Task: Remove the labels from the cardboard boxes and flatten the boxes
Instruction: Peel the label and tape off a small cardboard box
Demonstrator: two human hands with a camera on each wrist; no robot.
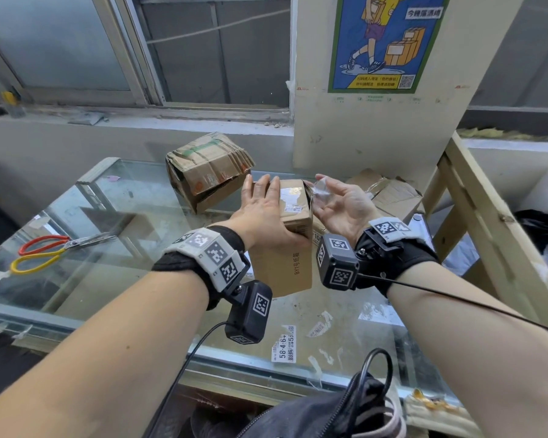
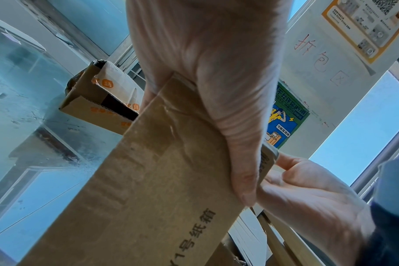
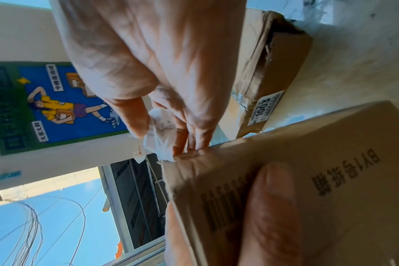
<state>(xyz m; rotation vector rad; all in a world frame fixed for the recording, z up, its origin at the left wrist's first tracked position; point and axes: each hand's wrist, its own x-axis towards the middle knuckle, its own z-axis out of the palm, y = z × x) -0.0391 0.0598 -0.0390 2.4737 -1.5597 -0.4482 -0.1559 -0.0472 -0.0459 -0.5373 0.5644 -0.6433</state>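
A: Where is the small brown box (image 1: 293, 245)?

B: In the middle of the head picture, held up in the air above the glass table (image 1: 133, 213). It sits between the two hands.

A: What is the left hand (image 1: 268, 213) doing?

B: It holds the box. The fingers lie long and flat over the top of the box, and the thumb (image 2: 241, 162) presses down its side. So the hand wraps the box from the left.

A: And the right hand (image 1: 342, 205)?

B: It is just right of the box's far end, palm up, fingers a bit curled. It pinches a scrunched bit of clear tape (image 3: 158, 133) between thumb and fingers. The tape reaches to the corner of the box.

A: Which way does the box point?

B: It is long and thin. Its long side runs from the lower middle of the picture up toward the window (image 1: 209, 49). The far end is up by the fingertips and looks torn open. The near end hangs down by the wrists. There is a white label (image 1: 290, 197) on top.

A: What else is there?

B: A squashed big box (image 1: 206, 172) behind, more cardboard (image 1: 389, 191) at the right, red and yellow scissors (image 1: 51, 249) at the left, and a blue poster (image 1: 389, 39) at the top.
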